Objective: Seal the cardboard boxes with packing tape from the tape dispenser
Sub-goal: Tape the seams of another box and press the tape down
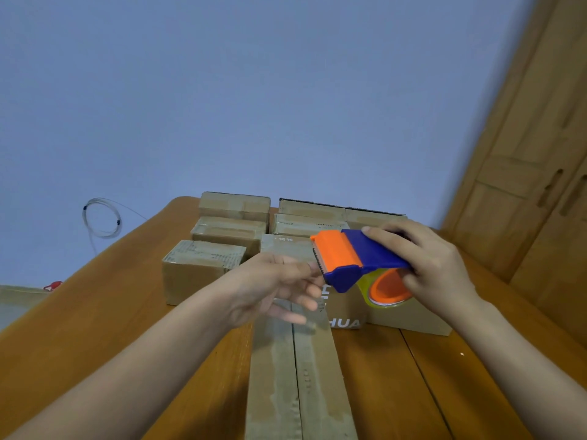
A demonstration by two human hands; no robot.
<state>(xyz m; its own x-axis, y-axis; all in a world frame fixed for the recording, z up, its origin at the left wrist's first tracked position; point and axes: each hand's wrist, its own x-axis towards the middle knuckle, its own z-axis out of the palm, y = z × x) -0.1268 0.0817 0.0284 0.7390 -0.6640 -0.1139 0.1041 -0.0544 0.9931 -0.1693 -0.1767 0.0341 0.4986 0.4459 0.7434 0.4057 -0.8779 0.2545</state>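
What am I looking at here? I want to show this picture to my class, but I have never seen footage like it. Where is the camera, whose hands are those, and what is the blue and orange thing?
There is no machine here. A person wears one wide-angle camera on the head, so you look forward and down at their own two bare arms.

The right hand grips a tape dispenser, blue and orange, with a roll of packing tape underneath. The left hand reaches to the dispenser's toothed front edge, fingers spread; whether it already pinches the tape end is too blurred to tell.

Below the hands, on a wooden table, lies a long cardboard box with its centre seam running away from the viewer. Behind it sit several smaller boxes. A coiled wire hangs on the blue wall.
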